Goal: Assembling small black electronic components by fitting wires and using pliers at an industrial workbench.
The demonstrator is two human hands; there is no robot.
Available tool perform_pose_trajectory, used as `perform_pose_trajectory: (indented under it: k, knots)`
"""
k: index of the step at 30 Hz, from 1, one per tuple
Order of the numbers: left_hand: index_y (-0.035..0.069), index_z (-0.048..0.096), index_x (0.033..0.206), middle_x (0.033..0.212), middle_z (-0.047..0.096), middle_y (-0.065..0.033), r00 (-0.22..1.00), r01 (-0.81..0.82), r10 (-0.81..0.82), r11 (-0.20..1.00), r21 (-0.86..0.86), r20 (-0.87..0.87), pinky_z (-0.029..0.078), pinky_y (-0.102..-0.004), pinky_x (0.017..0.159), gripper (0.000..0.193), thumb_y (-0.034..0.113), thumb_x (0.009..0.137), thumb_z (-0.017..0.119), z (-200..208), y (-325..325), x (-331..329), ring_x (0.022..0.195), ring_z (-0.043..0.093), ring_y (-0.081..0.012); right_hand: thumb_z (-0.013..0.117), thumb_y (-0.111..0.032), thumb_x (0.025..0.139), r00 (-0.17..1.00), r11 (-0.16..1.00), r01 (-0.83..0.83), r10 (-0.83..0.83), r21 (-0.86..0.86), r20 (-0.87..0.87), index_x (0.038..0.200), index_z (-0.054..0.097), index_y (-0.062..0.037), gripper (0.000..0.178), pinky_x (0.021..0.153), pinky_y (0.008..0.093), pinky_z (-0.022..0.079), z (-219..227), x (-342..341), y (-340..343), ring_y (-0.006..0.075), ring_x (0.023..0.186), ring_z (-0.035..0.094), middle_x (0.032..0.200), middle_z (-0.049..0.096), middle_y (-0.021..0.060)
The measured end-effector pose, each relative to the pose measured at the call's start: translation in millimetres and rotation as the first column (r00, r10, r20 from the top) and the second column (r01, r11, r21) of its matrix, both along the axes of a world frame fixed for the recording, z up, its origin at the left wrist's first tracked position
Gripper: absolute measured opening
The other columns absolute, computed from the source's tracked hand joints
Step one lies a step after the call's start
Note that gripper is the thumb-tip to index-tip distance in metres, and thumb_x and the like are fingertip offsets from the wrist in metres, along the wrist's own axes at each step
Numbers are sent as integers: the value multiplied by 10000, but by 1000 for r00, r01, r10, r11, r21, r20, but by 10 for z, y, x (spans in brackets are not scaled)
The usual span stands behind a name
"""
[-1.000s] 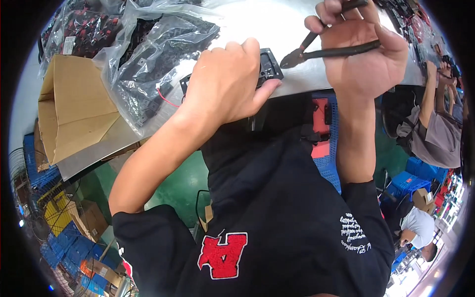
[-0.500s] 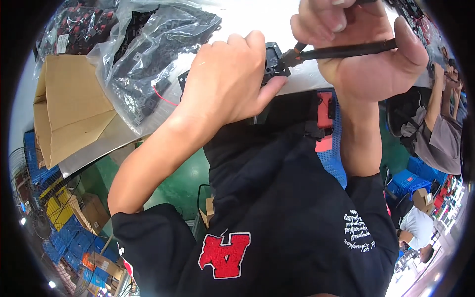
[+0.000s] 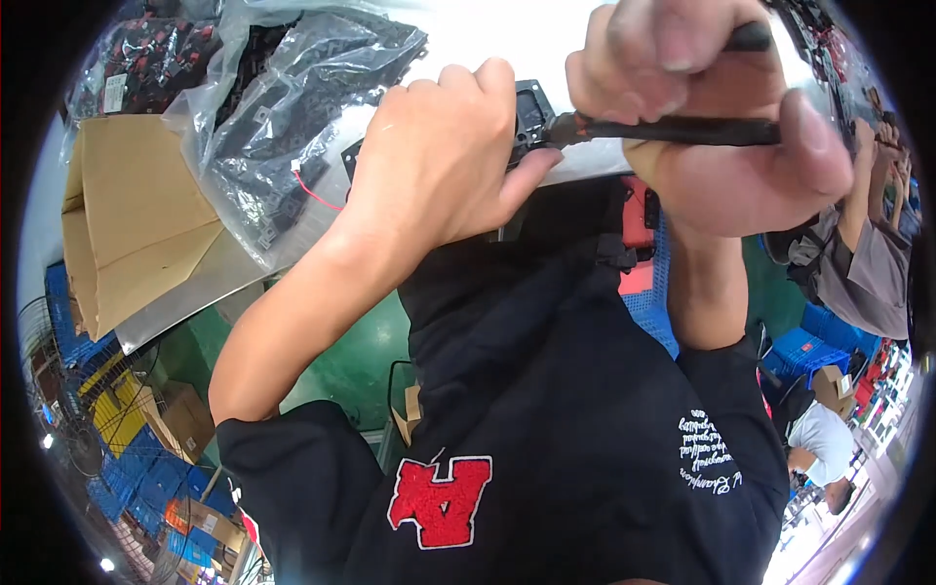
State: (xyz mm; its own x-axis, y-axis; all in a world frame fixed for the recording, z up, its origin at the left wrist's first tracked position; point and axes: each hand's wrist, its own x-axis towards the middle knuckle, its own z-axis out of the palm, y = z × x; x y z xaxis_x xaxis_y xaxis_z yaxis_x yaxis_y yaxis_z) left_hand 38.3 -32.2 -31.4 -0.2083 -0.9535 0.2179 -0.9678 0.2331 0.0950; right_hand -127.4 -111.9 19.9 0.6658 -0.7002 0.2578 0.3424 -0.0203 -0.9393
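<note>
My left hand point(image 3: 439, 146) is closed over a black plastic housing point(image 3: 531, 112) with a rectangular frame and corner holes, pressing it to the table. Much of the housing is hidden under my palm, and the thumb lies along its near edge. A thin red wire point(image 3: 317, 196) with a small white connector sticks out left of my wrist. My right hand point(image 3: 702, 107) is closed round black-handled pliers point(image 3: 682, 131). Their jaws meet the right side of the housing, close to my left thumb. Exactly what the jaws touch is too small to make out.
Clear plastic bags point(image 3: 302, 107) of black parts lie on the table point(image 3: 185, 302) at the left, beside an open cardboard box point(image 3: 141, 205). Below the table's edge, near my right forearm, is a blue basket point(image 3: 651, 317) with red pieces. Other people point(image 3: 853, 263) are at the far right.
The pliers' handles have come closer together, and the jaws have shifted slightly down and left. My left hand and the housing have hardly moved.
</note>
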Motion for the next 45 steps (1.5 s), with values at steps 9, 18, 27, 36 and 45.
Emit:
perform_pose_trajectory:
  k: [9, 18, 27, 36, 45]
  knots:
    - [1, 537, 845, 682, 603, -137, 998, -21, 21, 1000, 5, 62, 533, -364, 549, 547, 526, 860, 691, -2, 3, -14, 588, 651, -288, 426, -552, 924, 643, 879, -285, -121, 383, 756, 1322, 461, 20, 698, 722, 332, 465, 96, 48, 74, 191, 876, 537, 995, 568, 140]
    - [-49, 482, 882, 755, 609, -236, 999, -34, 34, 994, 105, 3, 533, -451, 596, 582, 512, 911, 633, 33, 12, -5, 677, 649, -418, 399, -546, 913, 715, 854, -193, -214, 483, 665, 1260, 472, 17, 666, 749, 342, 455, -9, 131, 62, 209, 867, 532, 989, 577, 156]
    - [2, 542, 843, 689, 617, -139, 997, -20, 20, 1000, -4, 68, 535, -364, 545, 533, 514, 856, 690, 12, 13, -10, 606, 662, -294, 397, -534, 929, 676, 874, -279, -115, 397, 728, 1242, 472, 35, 654, 741, 338, 466, -97, 138, 44, 207, 863, 551, 971, 583, 157]
    - [2, 547, 848, 683, 616, -136, 998, -4, 6, 999, -32, 68, 540, -366, 556, 525, 505, 857, 695, -44, -7, 9, 598, 658, -288, 405, -540, 924, 828, 935, -166, -39, 312, 559, 1281, 463, 58, 699, 701, 326, 453, 58, 66, 289, 199, 825, 548, 948, 582, 155]
    - [-9, 629, 930, 735, 647, -167, 988, 114, -116, 993, -30, -100, 551, -431, 608, 372, 356, 861, 629, 37, -116, 32, 656, 663, -353, 414, -547, 919, 946, 987, -65, 15, 145, 325, 1324, 453, 85, 751, 656, 311, 440, 115, 119, -61, 190, 782, 544, 921, 580, 152]
